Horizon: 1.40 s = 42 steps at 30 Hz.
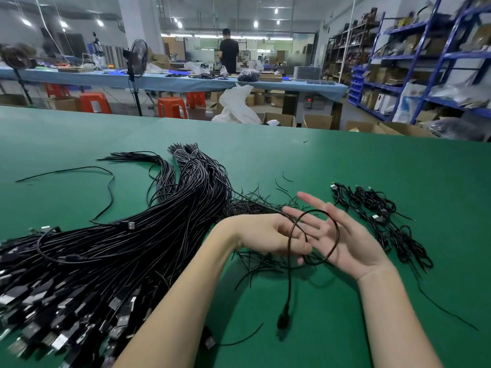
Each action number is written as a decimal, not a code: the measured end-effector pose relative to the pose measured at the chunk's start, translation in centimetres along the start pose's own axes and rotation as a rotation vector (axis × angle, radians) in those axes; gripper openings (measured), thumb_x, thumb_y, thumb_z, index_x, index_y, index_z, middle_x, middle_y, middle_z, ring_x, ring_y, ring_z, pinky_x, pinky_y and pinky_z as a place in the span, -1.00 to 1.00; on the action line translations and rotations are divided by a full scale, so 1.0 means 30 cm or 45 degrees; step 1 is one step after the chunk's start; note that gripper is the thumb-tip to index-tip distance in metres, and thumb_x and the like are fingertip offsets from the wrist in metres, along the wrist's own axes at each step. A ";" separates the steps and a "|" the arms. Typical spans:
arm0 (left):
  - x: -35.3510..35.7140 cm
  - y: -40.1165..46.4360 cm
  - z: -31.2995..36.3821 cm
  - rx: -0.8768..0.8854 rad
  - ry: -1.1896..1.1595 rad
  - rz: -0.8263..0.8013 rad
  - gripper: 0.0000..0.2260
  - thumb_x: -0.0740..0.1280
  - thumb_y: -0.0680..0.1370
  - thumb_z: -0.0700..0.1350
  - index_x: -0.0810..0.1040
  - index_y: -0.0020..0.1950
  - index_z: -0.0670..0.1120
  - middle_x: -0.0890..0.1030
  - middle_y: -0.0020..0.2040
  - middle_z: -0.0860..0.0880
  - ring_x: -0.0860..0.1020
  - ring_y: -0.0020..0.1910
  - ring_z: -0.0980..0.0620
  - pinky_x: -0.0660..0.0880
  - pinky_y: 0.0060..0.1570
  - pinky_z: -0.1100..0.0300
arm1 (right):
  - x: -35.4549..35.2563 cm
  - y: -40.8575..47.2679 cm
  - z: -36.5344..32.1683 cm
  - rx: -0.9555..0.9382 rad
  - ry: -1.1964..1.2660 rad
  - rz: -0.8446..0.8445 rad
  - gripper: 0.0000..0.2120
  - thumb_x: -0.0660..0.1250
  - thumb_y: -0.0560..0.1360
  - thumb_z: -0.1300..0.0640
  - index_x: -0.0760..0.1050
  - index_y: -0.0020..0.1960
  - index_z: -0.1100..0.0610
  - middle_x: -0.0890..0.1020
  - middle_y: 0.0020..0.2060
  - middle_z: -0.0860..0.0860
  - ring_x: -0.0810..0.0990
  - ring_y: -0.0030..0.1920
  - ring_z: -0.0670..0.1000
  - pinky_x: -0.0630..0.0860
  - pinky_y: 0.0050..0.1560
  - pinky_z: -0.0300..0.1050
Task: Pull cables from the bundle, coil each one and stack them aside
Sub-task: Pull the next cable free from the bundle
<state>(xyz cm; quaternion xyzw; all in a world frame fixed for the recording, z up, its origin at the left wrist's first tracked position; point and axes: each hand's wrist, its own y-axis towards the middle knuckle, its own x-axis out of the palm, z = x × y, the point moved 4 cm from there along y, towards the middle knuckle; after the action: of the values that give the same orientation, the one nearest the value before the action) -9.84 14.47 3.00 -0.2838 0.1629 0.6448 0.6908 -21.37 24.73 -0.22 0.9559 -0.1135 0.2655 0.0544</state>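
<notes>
— Cable [338,235] mid-coil: one open loop draped over the spread fingers [313,200] of the right hand [353,243], palm up, fingers straight, gripping nothing, just carrying the ring. Any read on the next wrap?

— Depends on the tail. Hangs almost straight down from the left hand [265,235], with the plug end [283,321] dangling just over the green table [372,166], on the body side. Long axis near vertical, so below the right fingers and closer in. Left hand nearer to it by far: curled, pinching the cable between thumb and fingers, just beside the right palm. Probably means feeding slack up and round with the left while keeping the right flat as a former.

— And the feel of it?

— Thin, round, glossy black jacket, springy enough to hold an open ring without sagging. Moulded plug heavier than the wire, so likely to swing. Bundle [119,248] off to the left: long, mostly straight strands, with flat metal-tipped plugs fanned out at the near end. Finished stack [382,221] to the right of the right hand, near but not touching, small knotty coils. Short black ties [260,205] scattered behind both hands. Easy to snag, at a guess.
</notes>
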 end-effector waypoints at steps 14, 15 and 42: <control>-0.044 -0.040 -0.036 -0.115 0.042 -0.055 -0.86 0.33 0.65 -0.06 0.66 0.13 -0.02 0.48 -0.38 0.16 0.37 -0.36 0.09 0.30 -0.33 0.24 | -0.095 -0.010 -0.103 -0.543 0.328 0.771 -0.83 0.28 0.57 0.38 0.60 0.00 0.18 0.70 -0.18 0.03 0.68 -0.18 -0.08 0.61 -0.05 -0.27; -0.048 -0.043 -0.043 -0.147 0.085 -0.061 -0.87 0.35 0.63 -0.06 0.67 0.12 0.00 0.46 -0.41 0.18 0.35 -0.37 0.07 0.30 -0.32 0.23 | -0.112 -0.022 -0.106 -0.591 0.347 0.846 -0.82 0.27 0.58 0.38 0.60 -0.02 0.17 0.69 -0.19 0.02 0.67 -0.19 -0.08 0.60 -0.05 -0.27; 0.127 0.045 0.043 -0.230 -0.048 -0.298 -0.89 0.22 0.65 -0.17 0.54 0.07 -0.11 0.52 -0.43 0.03 0.58 -0.52 0.05 0.44 -0.54 0.31 | -0.085 -0.050 -0.172 -1.066 -0.513 1.271 -0.76 0.26 0.57 0.39 0.57 0.16 0.16 0.58 0.31 0.10 0.55 0.28 -0.26 0.46 0.23 -0.40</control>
<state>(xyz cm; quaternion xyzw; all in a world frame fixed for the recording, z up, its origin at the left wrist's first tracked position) -10.91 18.29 1.51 -0.3495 0.0569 0.5771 0.7359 -25.67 27.49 2.79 0.7181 -0.6420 0.0092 0.2684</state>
